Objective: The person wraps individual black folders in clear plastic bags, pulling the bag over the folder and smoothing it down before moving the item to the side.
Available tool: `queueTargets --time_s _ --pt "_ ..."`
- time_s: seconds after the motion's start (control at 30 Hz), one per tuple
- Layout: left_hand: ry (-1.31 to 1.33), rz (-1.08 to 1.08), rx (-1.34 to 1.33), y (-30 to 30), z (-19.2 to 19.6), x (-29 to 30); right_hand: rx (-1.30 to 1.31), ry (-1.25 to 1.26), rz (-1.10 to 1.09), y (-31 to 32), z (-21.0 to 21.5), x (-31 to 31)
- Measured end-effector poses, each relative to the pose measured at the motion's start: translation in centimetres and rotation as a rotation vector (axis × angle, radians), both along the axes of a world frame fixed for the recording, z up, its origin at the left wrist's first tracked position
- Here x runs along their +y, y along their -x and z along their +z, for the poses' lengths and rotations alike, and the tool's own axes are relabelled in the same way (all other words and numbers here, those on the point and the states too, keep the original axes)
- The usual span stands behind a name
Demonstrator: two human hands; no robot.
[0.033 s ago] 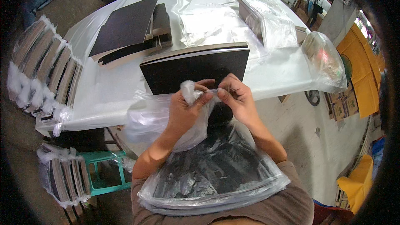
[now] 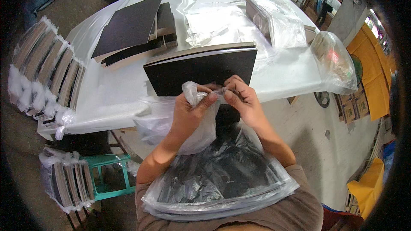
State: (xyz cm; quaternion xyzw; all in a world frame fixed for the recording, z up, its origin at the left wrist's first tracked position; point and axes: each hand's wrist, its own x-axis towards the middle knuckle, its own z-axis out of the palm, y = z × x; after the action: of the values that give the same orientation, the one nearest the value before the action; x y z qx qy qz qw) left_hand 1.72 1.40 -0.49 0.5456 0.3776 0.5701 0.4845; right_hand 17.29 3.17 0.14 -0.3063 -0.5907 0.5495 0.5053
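A thin clear plastic bag [image 2: 171,122] hangs from my hands and spreads down to the left. My left hand [image 2: 188,109] is closed around its bunched part. With thumb and fingers, my right hand [image 2: 243,100] pinches the bag's edge, close to the left fingertips. Just behind both hands, a stack of black boards [image 2: 201,68] stands on its long edge at the table's front, with pale sheets along its top. Across my lap lies a pile of clear plastic [image 2: 222,179] with something black showing through. The fingertips partly hide the gripped plastic.
The table [image 2: 107,102] has a shiny plastic cover. Black boards [image 2: 128,28] lie at its back left, a plastic-wrapped stack [image 2: 282,25] at the back right. Wrapped bundles [image 2: 47,64] line the left end; another bundle [image 2: 68,179] rests by a green stool [image 2: 112,192]. A filled bag [image 2: 334,64] sits right.
Both hands keep their grip and stay nearly in place. The plastic between the fingertips has bunched up slightly, and the hanging part of the bag has shifted a little right.
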Motion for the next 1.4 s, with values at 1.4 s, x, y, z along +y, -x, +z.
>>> queueTargets --time_s 1.4 --pt "-0.091 0.047 -0.007 -2.7 2.1 0.2 -0.109 -0.155 -0.352 -1.9 2.8 -0.4"
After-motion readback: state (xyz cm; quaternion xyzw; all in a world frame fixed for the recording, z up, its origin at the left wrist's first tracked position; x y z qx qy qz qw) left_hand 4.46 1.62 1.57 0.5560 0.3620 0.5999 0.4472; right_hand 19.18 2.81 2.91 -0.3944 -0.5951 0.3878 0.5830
